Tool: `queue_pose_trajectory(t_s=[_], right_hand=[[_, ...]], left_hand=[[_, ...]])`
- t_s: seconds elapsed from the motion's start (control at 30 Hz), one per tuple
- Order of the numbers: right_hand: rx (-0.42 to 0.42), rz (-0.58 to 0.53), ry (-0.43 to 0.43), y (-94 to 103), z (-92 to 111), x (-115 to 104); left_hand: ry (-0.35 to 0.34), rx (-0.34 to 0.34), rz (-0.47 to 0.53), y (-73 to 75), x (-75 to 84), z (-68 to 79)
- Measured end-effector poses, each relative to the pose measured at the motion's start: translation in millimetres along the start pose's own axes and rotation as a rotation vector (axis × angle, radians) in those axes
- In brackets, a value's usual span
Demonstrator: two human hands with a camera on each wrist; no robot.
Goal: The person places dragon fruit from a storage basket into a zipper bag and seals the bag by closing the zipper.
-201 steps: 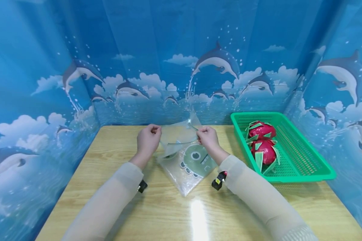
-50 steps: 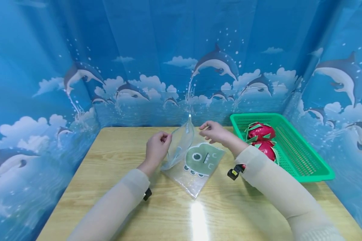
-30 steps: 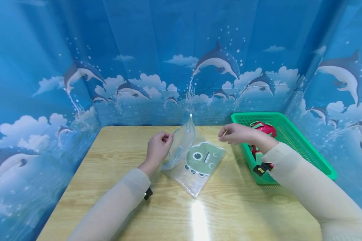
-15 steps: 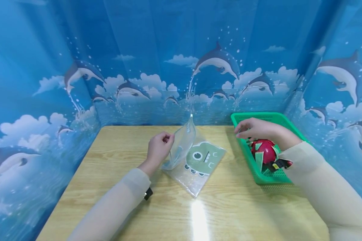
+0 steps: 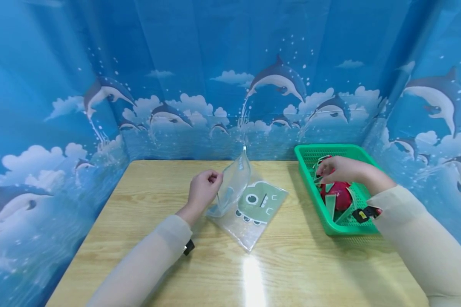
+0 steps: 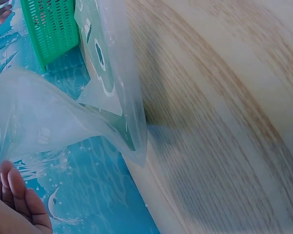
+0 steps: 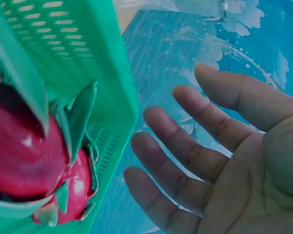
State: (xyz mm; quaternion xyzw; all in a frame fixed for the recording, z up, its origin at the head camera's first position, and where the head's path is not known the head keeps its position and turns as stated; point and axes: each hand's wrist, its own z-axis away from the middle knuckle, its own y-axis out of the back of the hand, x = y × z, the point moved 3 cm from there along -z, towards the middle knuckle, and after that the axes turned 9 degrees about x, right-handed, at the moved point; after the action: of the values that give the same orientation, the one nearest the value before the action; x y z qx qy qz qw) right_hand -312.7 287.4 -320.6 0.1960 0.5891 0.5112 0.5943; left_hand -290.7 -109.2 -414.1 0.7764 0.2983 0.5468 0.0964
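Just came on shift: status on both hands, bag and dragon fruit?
Left hand pinching clear bag by edge, mouth open. Right hand open above green basket, empty. Dragon fruit lying in basket. Nothing evident blocking.

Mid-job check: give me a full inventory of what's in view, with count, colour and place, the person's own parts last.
Bag: one, clear plastic with a green monster print, on the table, its mouth lifted open
Basket: one, green, at the table's right side
Dragon fruits: two, red with green leaves, inside the basket
Table: one, light wood, under bag and basket
Backdrop: blue with dolphins and white clouds, around the table
Wrist cameras: two, black, one on each wrist
Sleeves: two, cream, on both arms
Left hand: one, bare, pinching the bag's rim
Right hand: one, bare, over the basket, holding nothing
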Motion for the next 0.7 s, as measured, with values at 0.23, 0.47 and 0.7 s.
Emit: queue_pose_trajectory(t_s=[0.23,0.47,0.7], right_hand=[[-0.003,0.09,0.066,0.0,6,8],[-0.049,0.105,0.101,-3.6,8,25],[-0.06,0.093,0.112,-8.5,8,34]], left_hand=[[0.003,-0.004,-0.015,-0.8,-1.3,-0.4],[0.01,-0.002,-0.016,1.4,-1.2,-0.2],[0.021,-0.02,-0.017,0.5,-2.0,1.6]])
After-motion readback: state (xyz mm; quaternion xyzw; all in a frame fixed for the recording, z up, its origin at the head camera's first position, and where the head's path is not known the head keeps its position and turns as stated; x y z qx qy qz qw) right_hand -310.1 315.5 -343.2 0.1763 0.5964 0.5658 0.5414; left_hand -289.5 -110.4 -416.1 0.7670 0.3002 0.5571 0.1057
